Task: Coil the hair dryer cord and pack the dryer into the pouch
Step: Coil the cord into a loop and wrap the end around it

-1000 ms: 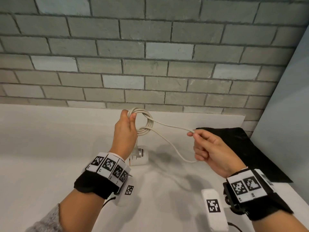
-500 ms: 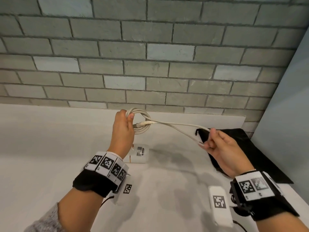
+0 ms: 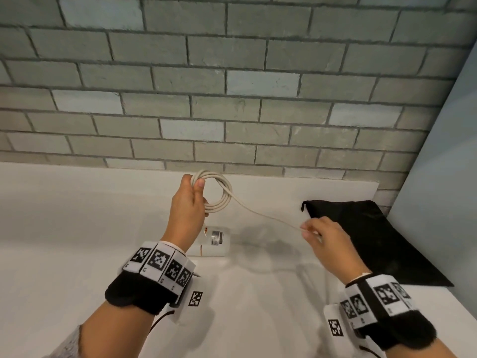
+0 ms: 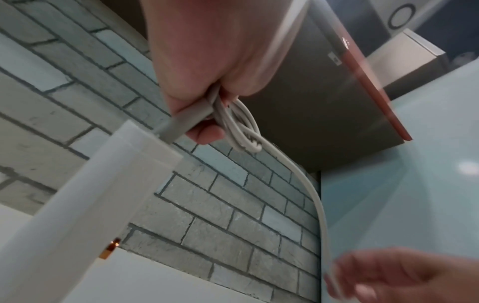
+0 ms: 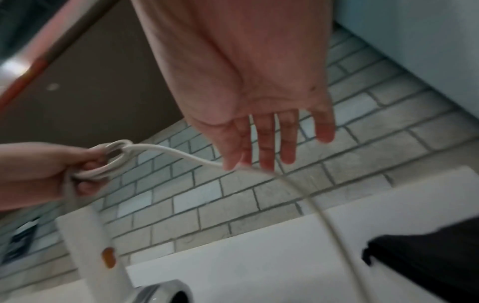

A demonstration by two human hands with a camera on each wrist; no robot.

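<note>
off-white cord (image 3: 224, 195) is sitting in several loops in the left hand (image 3: 186, 202), the dryer (image 3: 215, 241) hanging below it; the right hand (image 3: 325, 237) is pinching the free run near the black pouch (image 3: 374, 236). best practice, i am judging: keeping each new loop matched to the others, untwisted. against half a second ago, the doubled strand is reading as one and the right hand is sitting lower.

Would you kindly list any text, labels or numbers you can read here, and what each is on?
No text is legible.
Sticker on the hair dryer: print too small to read.
Wristbands: square black-and-white coded markers only, no words.
Pouch: no lettering visible.
</note>
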